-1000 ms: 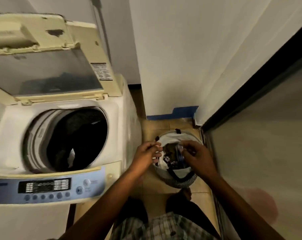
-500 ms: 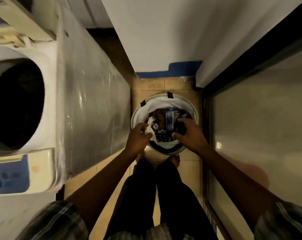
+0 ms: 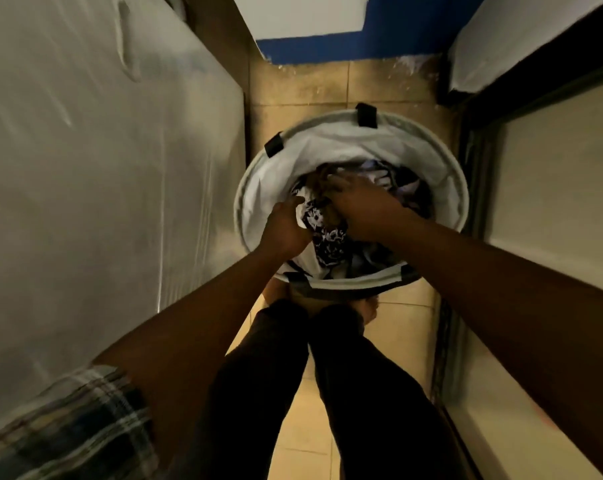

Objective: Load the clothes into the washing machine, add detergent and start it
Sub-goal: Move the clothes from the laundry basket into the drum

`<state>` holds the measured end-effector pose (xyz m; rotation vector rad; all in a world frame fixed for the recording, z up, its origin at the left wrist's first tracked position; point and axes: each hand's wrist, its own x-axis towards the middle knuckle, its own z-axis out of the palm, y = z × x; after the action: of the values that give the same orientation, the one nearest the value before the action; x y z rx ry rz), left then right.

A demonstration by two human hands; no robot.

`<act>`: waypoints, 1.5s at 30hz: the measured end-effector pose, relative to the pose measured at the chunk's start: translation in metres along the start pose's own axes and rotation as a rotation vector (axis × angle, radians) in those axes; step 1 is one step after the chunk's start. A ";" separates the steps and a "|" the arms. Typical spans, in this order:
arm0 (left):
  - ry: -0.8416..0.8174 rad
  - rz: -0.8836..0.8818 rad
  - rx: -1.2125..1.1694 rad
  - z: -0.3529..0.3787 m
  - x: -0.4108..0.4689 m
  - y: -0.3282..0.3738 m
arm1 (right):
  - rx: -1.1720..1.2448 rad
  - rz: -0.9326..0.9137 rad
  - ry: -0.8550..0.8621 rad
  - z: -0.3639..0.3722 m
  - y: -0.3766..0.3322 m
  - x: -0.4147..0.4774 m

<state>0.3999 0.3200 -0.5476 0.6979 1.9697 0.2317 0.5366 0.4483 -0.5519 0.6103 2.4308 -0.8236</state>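
The clothes [image 3: 327,237] lie heaped in the round laundry basket [image 3: 245,188] on the tiled floor [image 3: 402,336], right in front of my feet, and both my hands are down among them. My left hand [image 3: 286,230] is at the left edge of the heap, its fingers curled round a fold of black-and-white patterned cloth, the thumb lying against the basket's pale lining. My right hand [image 3: 362,211] lies on top of the pile, just beside the left, palm down, with the fingers pushed forward into a brownish piece. They are blurred, so I cannot tell whether they have closed on it. The washing machine [image 3: 102,150] stands close on my left, only its plastic-wrapped side showing, well apart from the clothes.

Half a second ago the machine's dark opening and a corner of its blue panel still showed at the left; now both are out of view. I have bent lower, so the basket fills far more of what I see. My hands, which were then picking at the near side of the pile, have gone further in, the right one reaching past the middle.
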 end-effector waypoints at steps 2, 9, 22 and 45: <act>-0.034 -0.080 -0.017 0.012 0.020 -0.014 | -0.003 -0.039 -0.097 0.013 -0.010 0.027; -0.052 -0.336 -0.179 0.053 0.071 -0.068 | -0.005 0.170 -0.370 0.088 0.013 0.062; -0.090 -0.498 -0.542 0.082 0.045 -0.054 | 0.073 0.427 0.004 0.110 -0.008 -0.025; -0.225 0.063 -0.576 -0.124 -0.229 0.124 | 1.243 0.613 0.712 -0.114 -0.154 -0.262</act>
<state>0.4170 0.3087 -0.2598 0.3862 1.5574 0.6960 0.6200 0.3463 -0.2550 2.2410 1.6845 -2.0027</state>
